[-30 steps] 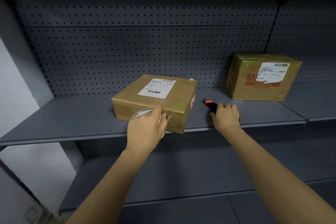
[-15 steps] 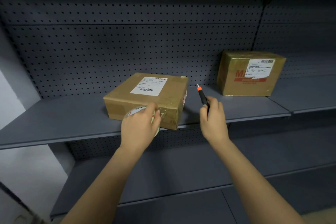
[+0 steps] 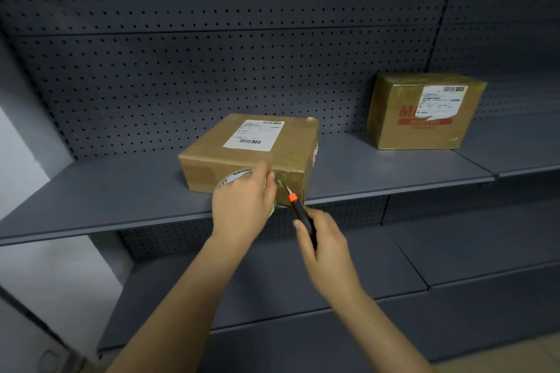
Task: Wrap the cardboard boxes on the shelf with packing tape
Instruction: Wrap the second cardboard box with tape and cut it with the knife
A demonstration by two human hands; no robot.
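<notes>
The left hand curls round a packing tape roll pressed to the front face of the flat cardboard box. The right hand grips a utility knife, its blade at the tape near the box's front corner. This strip seems ready for cutting. Whether the taller box, well apart on the shelf, is taped, I cannot tell.

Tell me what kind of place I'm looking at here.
Probably a stockroom or parcel packing area. The grey metal shelf has a perforated back panel; the near box and far box carry barcoded shipping labels; the left hand holds a tape roll, the right hand a cutter.
</notes>
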